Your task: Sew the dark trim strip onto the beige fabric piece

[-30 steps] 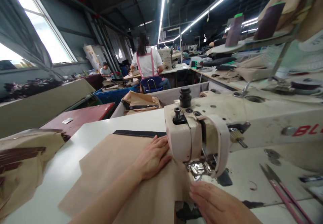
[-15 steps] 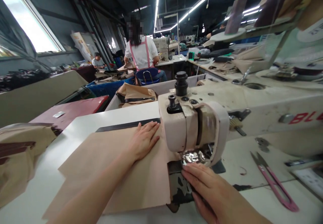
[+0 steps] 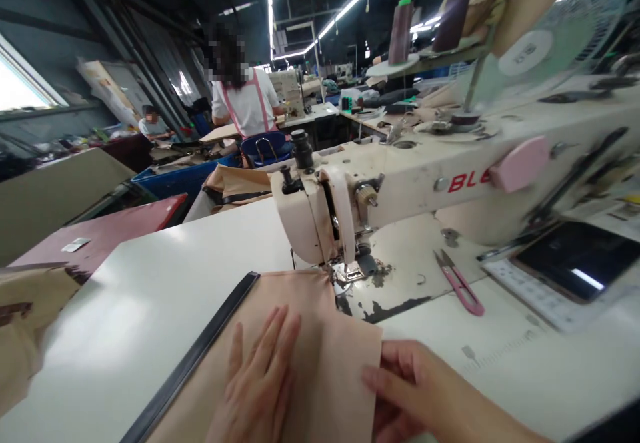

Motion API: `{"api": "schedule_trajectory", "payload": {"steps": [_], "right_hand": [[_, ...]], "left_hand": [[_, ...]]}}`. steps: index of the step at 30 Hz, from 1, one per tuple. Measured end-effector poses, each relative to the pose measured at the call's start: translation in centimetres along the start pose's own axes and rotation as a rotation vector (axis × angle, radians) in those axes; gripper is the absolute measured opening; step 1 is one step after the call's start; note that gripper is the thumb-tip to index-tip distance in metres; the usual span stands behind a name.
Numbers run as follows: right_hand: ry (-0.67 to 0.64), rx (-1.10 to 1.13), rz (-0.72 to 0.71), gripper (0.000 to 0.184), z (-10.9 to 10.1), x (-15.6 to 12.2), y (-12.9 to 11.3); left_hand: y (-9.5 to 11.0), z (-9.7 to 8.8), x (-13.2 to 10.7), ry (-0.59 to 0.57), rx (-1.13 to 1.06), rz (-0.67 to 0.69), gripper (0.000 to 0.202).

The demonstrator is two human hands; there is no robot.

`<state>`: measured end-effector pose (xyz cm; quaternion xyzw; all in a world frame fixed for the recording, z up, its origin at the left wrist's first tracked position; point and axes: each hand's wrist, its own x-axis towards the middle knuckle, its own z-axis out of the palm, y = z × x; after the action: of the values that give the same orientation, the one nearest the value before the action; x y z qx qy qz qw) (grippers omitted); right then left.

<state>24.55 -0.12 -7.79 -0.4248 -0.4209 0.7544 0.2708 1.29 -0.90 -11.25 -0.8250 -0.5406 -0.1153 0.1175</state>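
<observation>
A beige fabric panel [image 3: 320,363] lies on the white table, with a dark strip [image 3: 195,356] along its left edge. Its far edge reaches the presser foot [image 3: 350,273] of the sewing machine [image 3: 320,210]. My left hand [image 3: 263,376] rests flat on the panel, fingers stretched forward. At the panel's right edge, my right hand [image 3: 415,390] pinches the fabric, thumb on top and fingers curled underneath. Pink-handled thread snips [image 3: 460,283] lie on the machine bed, right of the needle area.
A phone [image 3: 580,260] lies at the right. Thread cones [image 3: 401,30] stand behind the machine arm. Beyond the table are a bin with beige fabric [image 3: 237,182], a red board [image 3: 100,230] and a seated person [image 3: 250,103]. More beige fabric [image 3: 30,323] hangs at the left.
The panel has turned, so its dark strip now runs down the left side instead of across the far edge. My right hand has left the presser foot and taken the panel's right edge.
</observation>
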Motion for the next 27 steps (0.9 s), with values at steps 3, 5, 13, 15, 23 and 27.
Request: {"api": "schedule_trajectory", "payload": {"steps": [3,5,13,15,23,27], "right_hand": [[0.127,0.086,-0.029,0.039,-0.5,1.2,-1.0],[0.14,0.104,-0.048,0.034,-0.3,1.3,-1.3],[0.152,0.077,-0.048,0.023,0.3,1.2,-1.1],[0.159,0.08,-0.044,0.024,0.2,1.3,-1.3],[0.127,0.113,-0.018,0.027,-0.3,1.7,-0.9],[0.119,0.125,-0.005,0.037,-0.3,2.1,-0.5]], "left_hand": [[0.0,-0.5,0.9,0.069,-0.118,0.168,0.062],[0.3,-1.5,2.6,0.049,-0.258,0.224,0.057],[3.5,-7.6,12.2,-0.334,-0.361,0.304,0.019],[3.9,-8.2,13.0,-0.345,-0.306,0.313,0.013],[3.8,-7.9,12.8,-0.352,-0.301,0.242,0.007],[3.7,-7.4,12.9,-0.328,-0.351,0.215,0.01]]}}
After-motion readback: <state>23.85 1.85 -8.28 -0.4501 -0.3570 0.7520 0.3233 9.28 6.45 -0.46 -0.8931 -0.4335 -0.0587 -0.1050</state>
